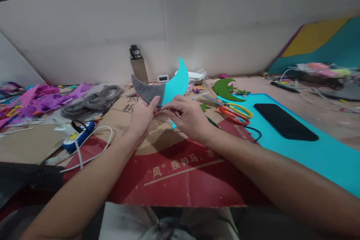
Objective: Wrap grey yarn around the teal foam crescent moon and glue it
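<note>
A crescent moon (177, 82) cut from turquoise sheet stands upright above the cardboard, its left half wrapped in grey yarn (149, 89). My left hand (143, 116) grips the wrapped part at its lower edge, thumb in front. Close beside it, my right hand (187, 114) has its fingertips pinched together at the crescent's bottom edge, where the yarn wrapping ends; the strand between them is mostly hidden. A loose hank of grey yarn (92, 101) lies to the left. To the right are red-handled scissors (234, 116) and yellow-handled scissors (240, 109).
Red and brown cardboard (180, 187) covers the table before me. A turquoise sheet (337, 153) with a black phone (285, 122) lies right. Behind are a bottle (139, 68) and a green crescent (225, 89). Left are a blue power strip (78, 137) and purple scraps (53, 101).
</note>
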`<action>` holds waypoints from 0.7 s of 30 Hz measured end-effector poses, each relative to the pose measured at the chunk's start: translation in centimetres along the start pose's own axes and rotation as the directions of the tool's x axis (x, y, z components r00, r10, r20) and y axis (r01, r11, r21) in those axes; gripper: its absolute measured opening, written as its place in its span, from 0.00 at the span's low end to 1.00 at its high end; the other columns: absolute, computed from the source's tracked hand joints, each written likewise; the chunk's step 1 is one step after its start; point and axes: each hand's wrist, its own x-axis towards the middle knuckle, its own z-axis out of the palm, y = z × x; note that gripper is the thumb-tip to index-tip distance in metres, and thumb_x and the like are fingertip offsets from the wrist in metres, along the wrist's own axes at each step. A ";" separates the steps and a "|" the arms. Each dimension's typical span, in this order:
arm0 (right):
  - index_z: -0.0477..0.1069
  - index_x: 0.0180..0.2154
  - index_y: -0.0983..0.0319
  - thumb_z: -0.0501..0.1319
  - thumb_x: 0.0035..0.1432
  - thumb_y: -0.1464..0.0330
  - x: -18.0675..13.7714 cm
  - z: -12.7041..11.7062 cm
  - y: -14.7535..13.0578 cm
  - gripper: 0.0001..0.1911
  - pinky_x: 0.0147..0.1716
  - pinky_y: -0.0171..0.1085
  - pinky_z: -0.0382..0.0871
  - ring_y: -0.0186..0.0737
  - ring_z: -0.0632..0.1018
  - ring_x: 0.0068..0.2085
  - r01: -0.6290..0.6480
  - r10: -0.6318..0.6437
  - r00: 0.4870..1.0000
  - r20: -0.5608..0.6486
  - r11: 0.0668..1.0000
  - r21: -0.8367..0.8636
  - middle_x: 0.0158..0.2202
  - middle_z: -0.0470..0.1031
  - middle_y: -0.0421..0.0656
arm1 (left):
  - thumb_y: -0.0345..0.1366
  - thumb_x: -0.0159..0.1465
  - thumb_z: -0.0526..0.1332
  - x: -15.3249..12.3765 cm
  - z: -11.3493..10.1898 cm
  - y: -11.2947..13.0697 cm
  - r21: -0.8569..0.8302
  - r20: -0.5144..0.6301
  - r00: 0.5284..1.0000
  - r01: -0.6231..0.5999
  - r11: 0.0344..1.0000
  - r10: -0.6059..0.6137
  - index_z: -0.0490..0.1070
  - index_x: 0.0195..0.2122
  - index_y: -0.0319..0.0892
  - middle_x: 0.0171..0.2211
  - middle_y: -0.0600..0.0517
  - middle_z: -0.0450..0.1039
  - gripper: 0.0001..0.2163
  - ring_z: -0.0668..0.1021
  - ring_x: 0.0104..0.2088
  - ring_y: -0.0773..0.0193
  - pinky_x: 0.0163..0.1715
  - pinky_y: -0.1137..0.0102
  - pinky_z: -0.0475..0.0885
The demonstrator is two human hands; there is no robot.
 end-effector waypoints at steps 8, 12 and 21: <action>0.74 0.31 0.61 0.61 0.57 0.72 0.6 -1.9 1.3 0.03 0.32 0.34 0.63 0.34 0.71 0.32 -0.075 0.071 0.993 -0.092 0.996 -0.045 0.31 0.72 0.42 | 0.44 0.52 0.68 -0.6 0.3 0.2 0.083 0.077 0.995 0.052 0.995 -0.058 0.74 0.37 0.36 0.34 0.47 0.78 0.17 0.80 0.32 0.59 0.37 0.61 0.77; 0.73 0.31 0.60 0.62 0.57 0.70 0.5 -2.0 2.2 0.03 0.34 0.36 0.62 0.36 0.71 0.34 -0.086 0.072 0.991 -0.109 0.988 -0.129 0.32 0.72 0.42 | 0.44 0.52 0.68 -0.8 0.2 0.3 0.103 0.121 0.989 0.072 0.992 -0.085 0.75 0.40 0.37 0.37 0.45 0.79 0.18 0.81 0.34 0.56 0.38 0.60 0.77; 0.72 0.32 0.61 0.61 0.58 0.68 0.4 -2.0 2.4 0.03 0.36 0.37 0.63 0.37 0.72 0.36 -0.064 0.046 0.994 -0.103 0.982 -0.177 0.34 0.72 0.43 | 0.43 0.55 0.66 -0.8 0.0 0.5 0.139 0.209 0.966 0.123 0.983 -0.150 0.75 0.45 0.38 0.40 0.46 0.78 0.19 0.81 0.36 0.56 0.38 0.61 0.78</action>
